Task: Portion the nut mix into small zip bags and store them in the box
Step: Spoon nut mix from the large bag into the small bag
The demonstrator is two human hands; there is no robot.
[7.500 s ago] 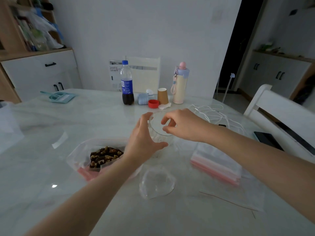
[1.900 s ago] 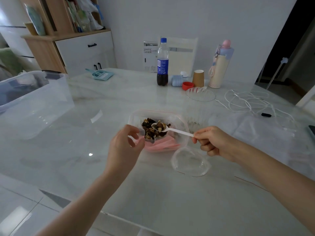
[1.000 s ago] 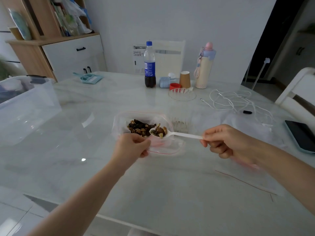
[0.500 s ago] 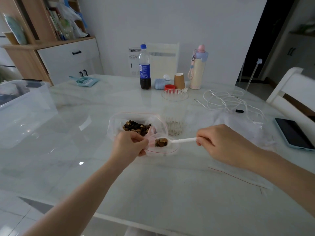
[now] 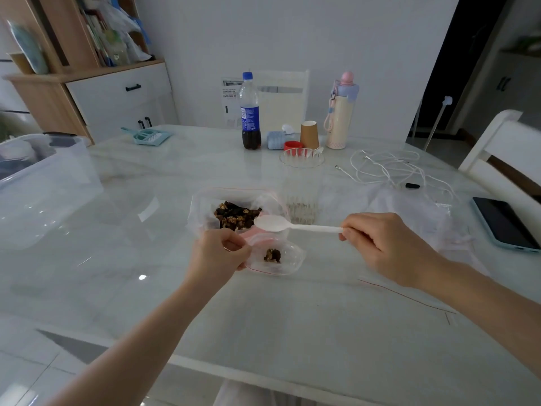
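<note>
A large clear bag lies open on the table, with dark nut mix inside. Just in front of it, my left hand pinches the rim of a small zip bag and holds its mouth open; a small clump of nuts lies in it. My right hand grips the handle of a white plastic spoon, whose empty bowl hovers above the small bag, over the near edge of the large one. A clear storage box stands at the table's left edge.
A tall clear cup stands just behind the bags. Spare zip bags lie to the right, near a phone and white cables. A cola bottle, paper cup and flask stand at the back.
The spoon carried a load of nuts from the large bag into the small bag, tipped it out, and has risen empty. My left hand has kept the small bag open.
</note>
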